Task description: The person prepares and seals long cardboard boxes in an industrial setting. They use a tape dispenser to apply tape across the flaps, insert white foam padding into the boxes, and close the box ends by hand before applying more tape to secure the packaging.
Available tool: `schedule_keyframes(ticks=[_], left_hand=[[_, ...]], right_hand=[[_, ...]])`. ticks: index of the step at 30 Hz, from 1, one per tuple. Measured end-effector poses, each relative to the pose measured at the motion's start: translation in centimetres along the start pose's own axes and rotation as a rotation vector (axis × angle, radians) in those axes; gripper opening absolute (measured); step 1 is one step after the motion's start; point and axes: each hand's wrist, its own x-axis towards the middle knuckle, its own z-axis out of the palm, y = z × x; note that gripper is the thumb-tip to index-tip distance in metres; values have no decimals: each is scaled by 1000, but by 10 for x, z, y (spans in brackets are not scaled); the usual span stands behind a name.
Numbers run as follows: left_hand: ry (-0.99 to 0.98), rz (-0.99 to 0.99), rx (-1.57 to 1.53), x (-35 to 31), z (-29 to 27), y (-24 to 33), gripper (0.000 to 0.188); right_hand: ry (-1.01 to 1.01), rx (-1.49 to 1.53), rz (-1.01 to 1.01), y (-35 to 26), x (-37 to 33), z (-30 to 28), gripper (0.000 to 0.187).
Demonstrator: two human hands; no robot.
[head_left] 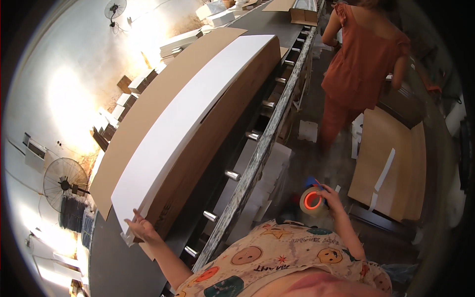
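Left hand (pixel 141 228) rests on the near end of the long cardboard box (pixel 198 123) lying on the table (pixel 118 262), fingers spread open; right hand (pixel 330 195) grips the tape roll (pixel 311 200), fingers curled around it, beside the table edge.

We have one view only: a head-worn fisheye looking steeply down over our own chest. It faces along the long worktable (pixel 123 257) on our left, with the floor (pixel 321 163) on our right. Near field is close; edges bend toward the rim. No second view to overlap.
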Motion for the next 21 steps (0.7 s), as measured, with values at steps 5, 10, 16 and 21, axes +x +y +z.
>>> schedule_keyframes(ticks=[5,10,16,21], left_hand=[[190,321,143,-35,48,-9,76],[46,398,484,-20,106,-46,59],[-690,461,1135,-85,321,-188,48],[-797,611,1645,-100,477,-281,71]], right_hand=[[21,323,290,-48,108,-60,52],[-218,797,140,-160,187,-67,54],[-308,880,19,-301,369,-54,53],[-333,779,23,-414,558,22,45]])
